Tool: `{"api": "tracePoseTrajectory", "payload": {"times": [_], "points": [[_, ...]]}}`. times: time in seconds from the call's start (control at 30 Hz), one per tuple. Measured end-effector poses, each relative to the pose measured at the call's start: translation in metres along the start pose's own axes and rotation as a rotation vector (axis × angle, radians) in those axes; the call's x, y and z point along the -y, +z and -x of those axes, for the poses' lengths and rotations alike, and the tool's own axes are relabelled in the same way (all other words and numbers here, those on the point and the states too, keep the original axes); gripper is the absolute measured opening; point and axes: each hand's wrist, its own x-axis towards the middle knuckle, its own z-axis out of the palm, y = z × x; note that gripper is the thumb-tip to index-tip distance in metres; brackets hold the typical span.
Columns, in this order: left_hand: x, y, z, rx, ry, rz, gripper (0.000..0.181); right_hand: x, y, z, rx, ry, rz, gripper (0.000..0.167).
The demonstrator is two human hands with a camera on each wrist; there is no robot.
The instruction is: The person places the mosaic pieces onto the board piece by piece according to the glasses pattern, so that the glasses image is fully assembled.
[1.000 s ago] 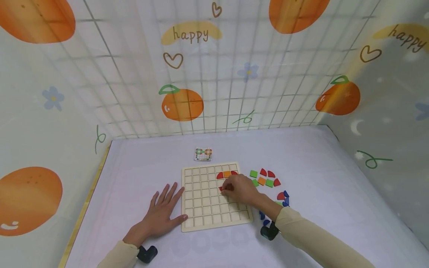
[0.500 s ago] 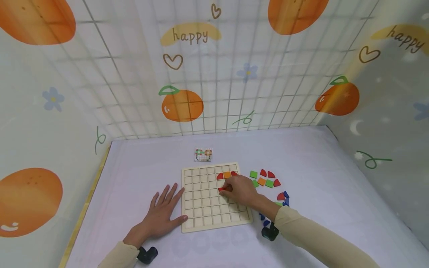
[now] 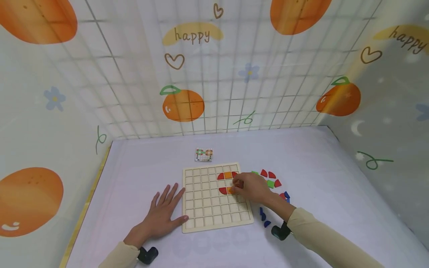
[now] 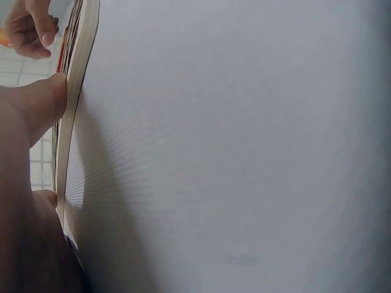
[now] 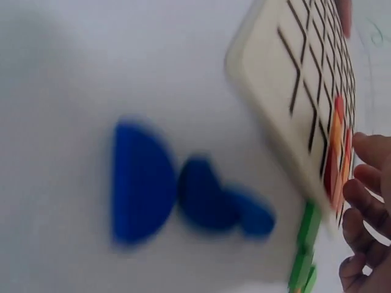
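A wooden grid board lies on the table. My left hand rests flat beside it, fingers spread, with fingertips and thumb touching its left edge. Over the board's right side is my right hand, fingers loosely bent; in the right wrist view its fingertips stand apart, with no piece visible between them. Close to them lies an orange square tile, partly covered, beside a red rounded piece. In a row farther back sit another orange tile and red rounded pieces on both sides of it.
Right of the board lie loose green tiles, red pieces and blue half-round pieces, some behind my right arm. A small printed pattern card lies behind the board. Patterned cloth walls enclose the table.
My right hand has shifted right, away from the red piece in the nearer row, and the orange tile beside that piece has come into view. My left hand has stayed in place.
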Motion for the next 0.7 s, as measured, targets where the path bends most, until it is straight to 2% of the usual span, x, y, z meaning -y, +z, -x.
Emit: {"api": "tracePoseTrajectory", "payload": {"times": [0.23,0.43,0.7], "points": [[0.001,0.002,0.0,0.004,-0.001,-0.002,0.091,-0.036,-0.021,0.015,-0.035,0.039,0.053,0.018],[0.001,0.0,0.0,0.009,-0.005,-0.01,0.091,-0.065,-0.023,0.032,-0.154,0.031,0.168,0.011],[-0.001,-0.001,0.0,0.0,-0.001,0.003,0.091,-0.075,-0.024,0.037,-0.151,0.005,0.254,0.012]]}}
